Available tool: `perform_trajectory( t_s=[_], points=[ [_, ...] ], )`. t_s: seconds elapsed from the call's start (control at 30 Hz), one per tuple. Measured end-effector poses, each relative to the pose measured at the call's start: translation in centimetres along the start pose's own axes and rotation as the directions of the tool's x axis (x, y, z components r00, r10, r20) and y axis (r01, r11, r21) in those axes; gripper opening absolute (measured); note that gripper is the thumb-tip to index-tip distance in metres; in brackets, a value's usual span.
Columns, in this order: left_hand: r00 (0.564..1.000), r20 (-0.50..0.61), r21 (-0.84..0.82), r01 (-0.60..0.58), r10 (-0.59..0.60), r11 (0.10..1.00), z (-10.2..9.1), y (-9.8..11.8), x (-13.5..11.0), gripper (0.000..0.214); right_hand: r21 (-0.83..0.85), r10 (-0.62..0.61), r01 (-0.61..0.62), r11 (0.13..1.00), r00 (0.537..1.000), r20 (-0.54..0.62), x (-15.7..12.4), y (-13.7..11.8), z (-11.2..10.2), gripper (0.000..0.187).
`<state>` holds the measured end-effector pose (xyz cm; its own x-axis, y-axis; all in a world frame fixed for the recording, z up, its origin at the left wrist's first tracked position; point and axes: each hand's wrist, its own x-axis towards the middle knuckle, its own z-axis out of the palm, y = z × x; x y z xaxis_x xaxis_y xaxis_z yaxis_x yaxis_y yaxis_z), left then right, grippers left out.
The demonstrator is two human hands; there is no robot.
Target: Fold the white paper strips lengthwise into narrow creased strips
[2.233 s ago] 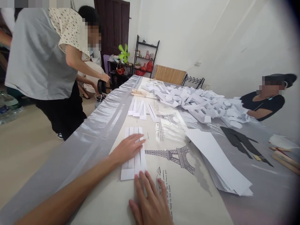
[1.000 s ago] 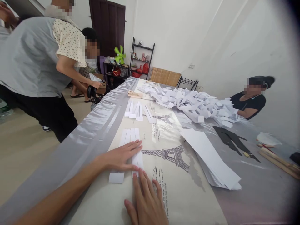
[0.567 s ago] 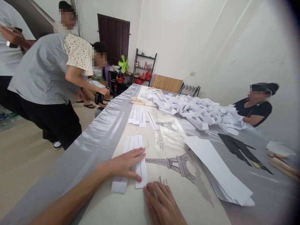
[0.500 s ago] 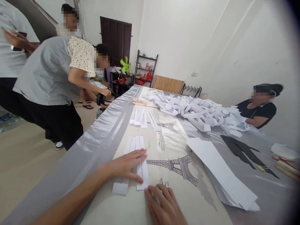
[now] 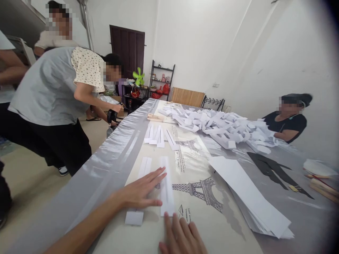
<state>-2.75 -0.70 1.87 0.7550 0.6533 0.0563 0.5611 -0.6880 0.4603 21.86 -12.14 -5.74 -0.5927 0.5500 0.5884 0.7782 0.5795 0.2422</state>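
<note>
My left hand (image 5: 141, 190) lies palm down with its fingers spread, the fingertips on a folded white paper strip (image 5: 166, 194) with a line along its length. At the near end of that strip, my right hand (image 5: 182, 234) has its fingers stretched out, and its index fingertip touches the edge. Another white paper strip (image 5: 134, 218) lies to the left, partly covered by my left hand and wrist. Beneath them is a cream mat (image 5: 148, 234) printed with Eiffel Towers. Farther up the mat rest several similar paper strips (image 5: 160, 137).
A large heap of folded white paper (image 5: 212, 123) covers the far right. Nearer stands a stack of white sheets (image 5: 249, 194); dark cut pieces (image 5: 275, 169) lie beyond it. One person (image 5: 50, 81) bends at the left table edge; another person (image 5: 288, 123) sits at right.
The strip under my left fingers has shifted right, away from its neighbour. My right fingers have straightened at its near end. The whole view has turned slightly.
</note>
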Motion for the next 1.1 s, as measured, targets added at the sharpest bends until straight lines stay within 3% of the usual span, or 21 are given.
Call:
perform_trajectory(
  t_s=[0.2,0.27,0.37,0.47,0.63,0.77,0.97,1.1],
  points=[
    [0.996,-0.083,0.043,-0.038,0.042,0.998,0.6,0.1,0.4,0.084,-0.209,0.224,-0.187,0.96,0.959,0.172,-0.2,7.0,-1.8,0.038],
    [0.995,-0.083,0.053,-0.055,0.059,0.997,1.1,-0.3,0.6,0.086,-0.27,0.336,-0.267,0.925,0.906,0.256,1.2,8.8,-1.4,0.037],
    [0.996,-0.067,0.053,-0.053,0.057,0.997,1.4,-0.6,0.7,0.084,-0.31,0.466,-0.361,0.88,0.786,0.407,4.4,11.1,0.1,0.035],
    [0.998,-0.037,0.046,-0.048,0.049,0.998,1.3,-0.5,0.7,0.081,-0.303,0.495,-0.396,0.867,0.757,0.427,7.9,13.4,2.3,0.034],
    [0.999,-0.016,0.033,-0.049,0.049,0.998,1.2,-0.3,0.8,0.079,-0.233,0.519,-0.464,0.854,0.747,0.415,12.5,17.2,6.9,0.031],
    [0.998,-0.024,0.031,-0.061,0.062,0.998,1.1,-0.2,0.8,0.079,-0.118,0.499,-0.494,0.862,0.783,0.371,14.6,18.3,9.9,0.035],
    [0.997,-0.025,0.005,-0.076,0.077,0.997,1.0,-0.1,0.9,0.079,0.085,0.454,-0.496,0.864,0.841,0.296,14.0,18.6,11.6,0.036],
    [0.994,-0.054,0.009,-0.093,0.094,0.996,1.2,-0.4,0.9,0.075,0.144,0.537,-0.577,0.804,0.808,0.242,13.4,19.4,11.9,0.042]
  ],
)
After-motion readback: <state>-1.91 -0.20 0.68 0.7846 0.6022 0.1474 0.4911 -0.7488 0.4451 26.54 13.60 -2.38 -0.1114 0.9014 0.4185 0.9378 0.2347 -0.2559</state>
